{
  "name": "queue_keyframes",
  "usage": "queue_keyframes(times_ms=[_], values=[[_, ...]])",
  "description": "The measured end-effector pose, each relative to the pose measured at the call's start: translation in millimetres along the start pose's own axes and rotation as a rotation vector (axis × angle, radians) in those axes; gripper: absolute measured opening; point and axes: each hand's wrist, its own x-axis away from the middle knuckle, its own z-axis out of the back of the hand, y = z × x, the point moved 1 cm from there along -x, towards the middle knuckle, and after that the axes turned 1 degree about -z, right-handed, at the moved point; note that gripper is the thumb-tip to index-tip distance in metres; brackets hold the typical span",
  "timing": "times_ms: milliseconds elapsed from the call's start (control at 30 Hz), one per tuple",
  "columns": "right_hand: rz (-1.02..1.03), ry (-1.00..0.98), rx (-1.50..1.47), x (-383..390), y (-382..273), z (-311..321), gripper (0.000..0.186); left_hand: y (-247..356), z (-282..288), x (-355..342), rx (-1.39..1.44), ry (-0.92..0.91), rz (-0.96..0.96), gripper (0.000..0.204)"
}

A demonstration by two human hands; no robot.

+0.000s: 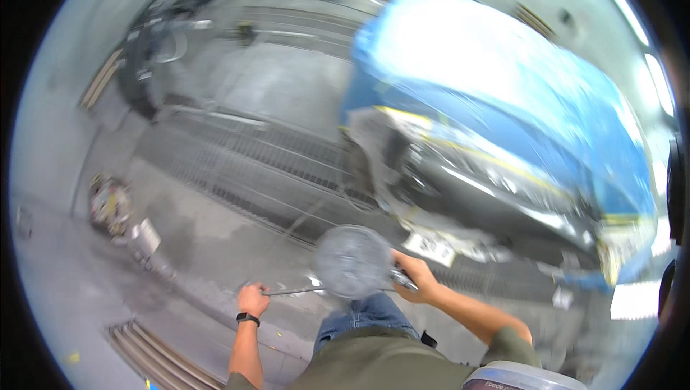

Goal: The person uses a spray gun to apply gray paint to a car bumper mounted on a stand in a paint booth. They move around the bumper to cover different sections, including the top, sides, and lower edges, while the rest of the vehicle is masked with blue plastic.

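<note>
My right hand point(418, 279) is wrapped round a spray gun point(404, 280), of which a bit of shiny metal shows beside the fingers. On top of the gun sits a round, grey translucent paint cup point(352, 260), seen from above; it hides most of the gun body. Out to the left, my left hand point(253, 299) is closed on a thin dark hose point(293, 291) that stretches toward the cup and passes beneath it. A dark band circles that wrist. Ahead and to the right stands a car point(489, 199) with dark bare panels, draped in blue plastic film point(460, 52).
Floor grating point(251, 149) runs alongside the car. A cluttered round bin point(110, 205) stands at the left wall, near a white box-like thing point(146, 237). Dark parts point(144, 66) stand blurred at the far left. Slatted boards point(162, 354) lie at lower left.
</note>
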Motion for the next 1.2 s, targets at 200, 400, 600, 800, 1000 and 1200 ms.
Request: queue_keyframes(times_ms=[200, 400, 600, 800, 1000, 1200], values=[[-0.278, -0.225, -0.319, -135, -5, -30, 0.069, -53, 128, -86, -0.017, 0.113, -0.007, 0.012], [-0.068, -0.269, -0.378, -328, -54, -77, 0.069, -129, 240, -129, -0.032, 0.158, 0.116, 0.010], [-0.080, -0.429, -0.724, -513, -118, -129, 0.065, -275, 271, -151, 0.014, 0.094, 0.315, 0.020], [-0.022, -0.336, -0.865, -659, -191, -232, 0.074, -499, 321, -194, -0.063, -0.024, 0.419, 0.022], [-0.022, -0.167, -1.047, -773, -295, -328, 0.066, -714, 519, -248, -0.206, -0.001, 0.617, 0.021], [-0.025, -0.075, -1.197, -901, -362, -406, 0.071, -838, 746, -328, -0.497, 0.238, 0.548, 0.013]])
